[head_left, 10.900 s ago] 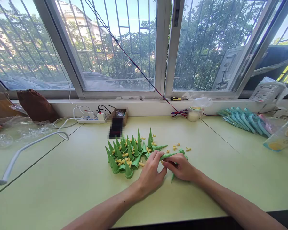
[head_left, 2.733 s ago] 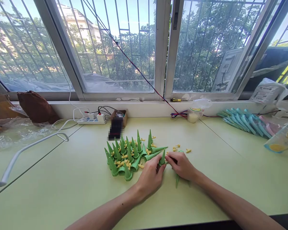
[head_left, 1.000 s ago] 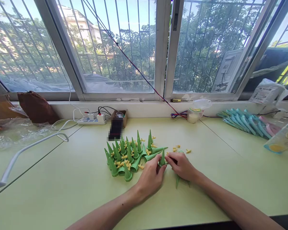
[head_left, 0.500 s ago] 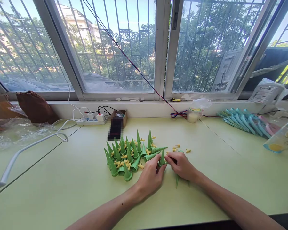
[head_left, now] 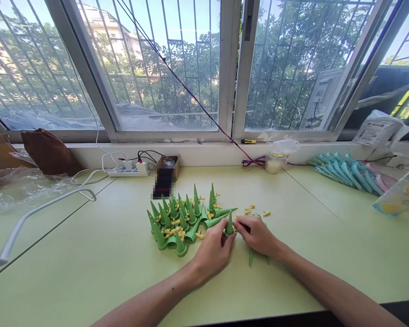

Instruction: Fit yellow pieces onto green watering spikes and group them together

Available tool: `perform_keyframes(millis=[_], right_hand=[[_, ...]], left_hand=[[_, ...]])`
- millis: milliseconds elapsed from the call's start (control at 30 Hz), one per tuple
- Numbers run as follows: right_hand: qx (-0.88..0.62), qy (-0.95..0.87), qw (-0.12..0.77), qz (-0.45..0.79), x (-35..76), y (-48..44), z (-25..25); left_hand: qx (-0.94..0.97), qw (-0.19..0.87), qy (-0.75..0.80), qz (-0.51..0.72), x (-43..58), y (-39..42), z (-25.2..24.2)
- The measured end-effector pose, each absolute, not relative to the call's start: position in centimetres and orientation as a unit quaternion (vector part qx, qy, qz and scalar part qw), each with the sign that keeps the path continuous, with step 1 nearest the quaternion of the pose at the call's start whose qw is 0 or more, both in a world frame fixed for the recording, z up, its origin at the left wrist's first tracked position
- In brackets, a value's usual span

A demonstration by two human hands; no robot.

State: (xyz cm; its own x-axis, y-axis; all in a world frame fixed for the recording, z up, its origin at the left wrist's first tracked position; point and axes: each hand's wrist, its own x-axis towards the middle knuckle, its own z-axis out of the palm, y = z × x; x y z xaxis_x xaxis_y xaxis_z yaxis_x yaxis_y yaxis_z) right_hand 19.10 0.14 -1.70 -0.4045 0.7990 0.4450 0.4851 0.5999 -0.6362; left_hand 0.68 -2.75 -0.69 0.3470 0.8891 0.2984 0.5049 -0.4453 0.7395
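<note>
My left hand (head_left: 213, 250) is closed round a green plastic cone spike (head_left: 230, 225), which stands point up between thumb and fingers. Close beside it on the right, my right hand (head_left: 257, 234) is pinched at the cone's side. A bit of yellow shows at its fingertips, apparently a small yellow plastic piece (head_left: 236, 217), mostly hidden by the fingers. Left of my hands is a cluster of green cone spikes (head_left: 181, 246), many upright and several lying down, with small yellow pieces (head_left: 199, 235) among them. More green spikes (head_left: 251, 259) lie partly hidden under my right hand.
Several loose yellow pieces (head_left: 266, 213) lie beyond my right hand. A power strip (head_left: 129, 171), a small cardboard box (head_left: 176, 167) and a lidded tub (head_left: 274, 164) stand along the back. Light-blue packets (head_left: 347, 172) lie at right; a white tube (head_left: 47, 204) crosses the left.
</note>
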Motion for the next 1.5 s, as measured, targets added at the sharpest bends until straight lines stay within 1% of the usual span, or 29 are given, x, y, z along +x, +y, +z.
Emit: perform_keyframes(millis=[1500], right_hand=[[-0.400, -0.820, 0.360, 0.197, 19.07, -0.01, -1.29]], left_hand=[[0.774, 0.274, 0.443, 0.360, 0.67, -2.66, -0.72]])
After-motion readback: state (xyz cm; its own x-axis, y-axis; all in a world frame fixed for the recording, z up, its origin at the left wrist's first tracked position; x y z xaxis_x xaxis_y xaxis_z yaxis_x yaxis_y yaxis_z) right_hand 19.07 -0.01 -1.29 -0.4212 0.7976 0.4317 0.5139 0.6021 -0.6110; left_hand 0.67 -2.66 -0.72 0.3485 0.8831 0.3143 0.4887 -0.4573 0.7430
